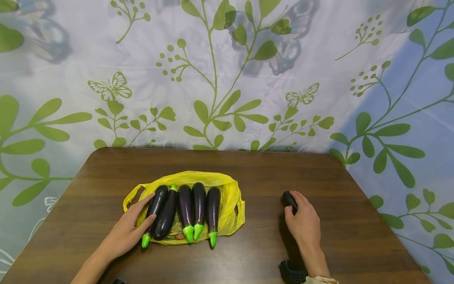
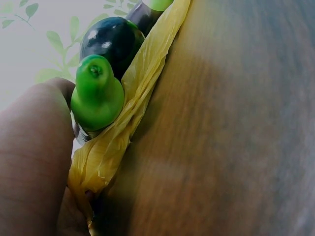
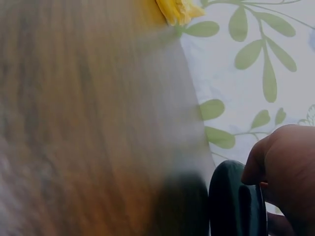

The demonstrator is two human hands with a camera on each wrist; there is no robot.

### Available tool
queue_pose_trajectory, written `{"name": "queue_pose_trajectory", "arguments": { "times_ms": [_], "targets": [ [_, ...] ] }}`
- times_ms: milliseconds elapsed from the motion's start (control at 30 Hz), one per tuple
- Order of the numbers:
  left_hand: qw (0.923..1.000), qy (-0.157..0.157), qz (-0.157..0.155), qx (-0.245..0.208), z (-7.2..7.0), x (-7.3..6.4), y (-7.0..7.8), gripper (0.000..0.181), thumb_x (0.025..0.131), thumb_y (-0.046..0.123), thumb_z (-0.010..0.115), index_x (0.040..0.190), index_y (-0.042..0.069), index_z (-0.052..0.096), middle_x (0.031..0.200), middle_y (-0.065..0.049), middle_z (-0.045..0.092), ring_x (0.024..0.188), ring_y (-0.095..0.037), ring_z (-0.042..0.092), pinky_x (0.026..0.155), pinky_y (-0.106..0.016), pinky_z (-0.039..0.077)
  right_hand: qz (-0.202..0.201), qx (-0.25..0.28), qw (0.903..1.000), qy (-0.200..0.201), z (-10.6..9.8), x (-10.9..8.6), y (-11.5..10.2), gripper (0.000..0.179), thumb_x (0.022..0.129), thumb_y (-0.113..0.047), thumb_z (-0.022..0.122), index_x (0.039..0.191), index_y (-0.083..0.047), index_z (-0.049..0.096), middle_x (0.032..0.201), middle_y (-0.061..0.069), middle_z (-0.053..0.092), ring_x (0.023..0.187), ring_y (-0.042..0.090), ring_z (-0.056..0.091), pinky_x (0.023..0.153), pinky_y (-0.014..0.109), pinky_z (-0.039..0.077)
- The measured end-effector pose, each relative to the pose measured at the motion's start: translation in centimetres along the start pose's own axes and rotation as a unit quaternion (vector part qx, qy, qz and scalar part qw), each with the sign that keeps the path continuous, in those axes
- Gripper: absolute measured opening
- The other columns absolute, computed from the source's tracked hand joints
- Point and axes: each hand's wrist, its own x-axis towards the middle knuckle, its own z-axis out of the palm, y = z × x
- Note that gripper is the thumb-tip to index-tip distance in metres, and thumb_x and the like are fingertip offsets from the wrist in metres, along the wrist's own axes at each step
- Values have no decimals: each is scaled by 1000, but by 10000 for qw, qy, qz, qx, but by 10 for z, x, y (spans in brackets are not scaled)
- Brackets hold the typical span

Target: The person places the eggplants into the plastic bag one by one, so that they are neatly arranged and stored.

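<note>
My left hand (image 1: 124, 234) grips the leftmost eggplant (image 1: 158, 203), its thumb and a finger on the glossy dark skin. That eggplant's bright green cap (image 2: 98, 96) shows beside the hand in the left wrist view. Several more eggplants, such as the one at the right end (image 1: 213, 209), lie side by side on a yellow plastic bag (image 1: 230, 197). Apart from them, at the right, my right hand (image 1: 305, 221) holds a dark, smooth, round-ended eggplant (image 3: 226, 201). Most of this one is hidden by the hand or out of frame.
The brown wooden table (image 1: 255, 252) stands against a wall covering (image 1: 142, 90) printed with green leaves and butterflies. A black strap-like item (image 1: 292, 272) is at the right wrist. A handle loop (image 1: 131, 197) of the bag lies near the left hand.
</note>
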Motion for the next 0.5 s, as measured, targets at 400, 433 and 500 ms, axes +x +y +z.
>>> {"name": "queue_pose_trajectory", "arguments": {
  "times_ms": [400,433,500],
  "targets": [
    [10000,-1,34,-4,0,0,2,61,107,35,58,161,17,36,158,-22,42,142,-49,40,105,-71,37,-21,199,9998,-69,4,-1,3,49,97,-11,61,145,-9,58,147,19,58,123,49,61,97,65,49],
    [10000,5,46,0,0,0,2,61,107,35,58,161,17,36,158,-21,42,142,-49,40,105,-71,37,-22,201,9998,-86,3,-1,3,48,97,-11,61,146,-9,59,147,19,58,123,49,61,96,64,50],
    [10000,9,55,0,0,0,2,61,107,35,58,161,17,36,158,-21,42,142,-49,40,105,-71,37,-15,208,9996,-189,3,0,3,49,98,-12,60,147,-10,57,148,19,57,121,49,62,92,62,51]
  ]
}}
